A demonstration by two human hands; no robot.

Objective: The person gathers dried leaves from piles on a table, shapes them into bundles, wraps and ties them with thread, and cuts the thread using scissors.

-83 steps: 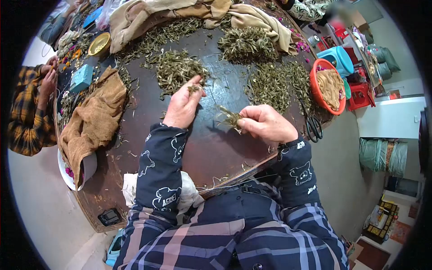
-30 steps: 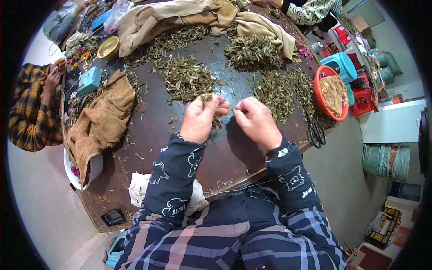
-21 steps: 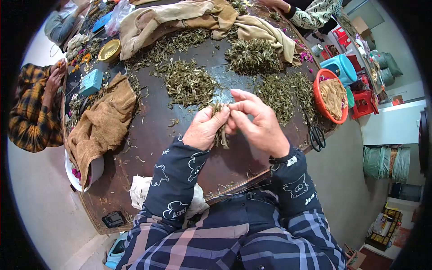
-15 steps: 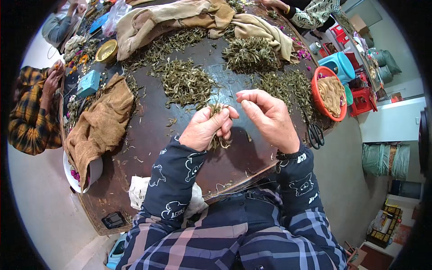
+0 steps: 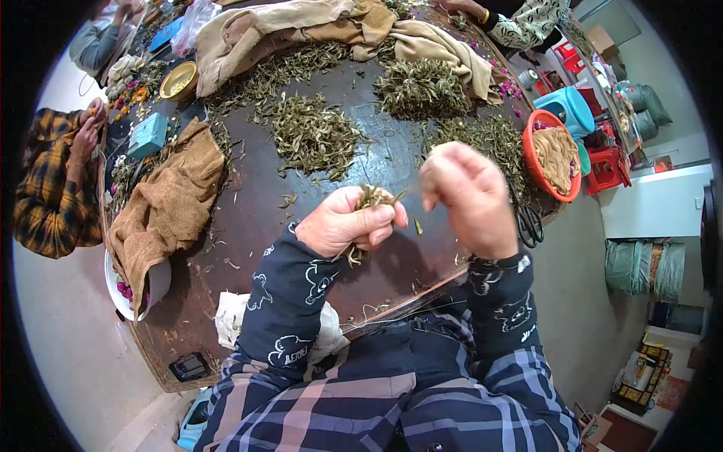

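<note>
My left hand (image 5: pixel 343 224) is closed around a small bundle of dried tea leaves (image 5: pixel 374 197); leaf ends stick out above the thumb and below the palm. To its right, my right hand (image 5: pixel 476 202) is raised over the table with curled fingers. Motion blurs it, and whatever is between the fingertips does not show clearly. A loose leaf (image 5: pixel 418 226) lies on the table between the hands. Beyond them sits a loose leaf pile (image 5: pixel 312 138). A denser leaf heap (image 5: pixel 422 89) is farther back to the right.
Black-handled scissors (image 5: pixel 530 226) lie by the right edge, near an orange basin (image 5: pixel 530 154) holding a cloth. A brown cloth (image 5: pixel 177 181) covers part of a white bowl (image 5: pixel 160 280) at left. Other people's hands work at the left edge and far side.
My right hand has moved right, away from the bundle, its fingers now curled and blurred. My left hand has turned slightly, showing more of the bundle's top.
</note>
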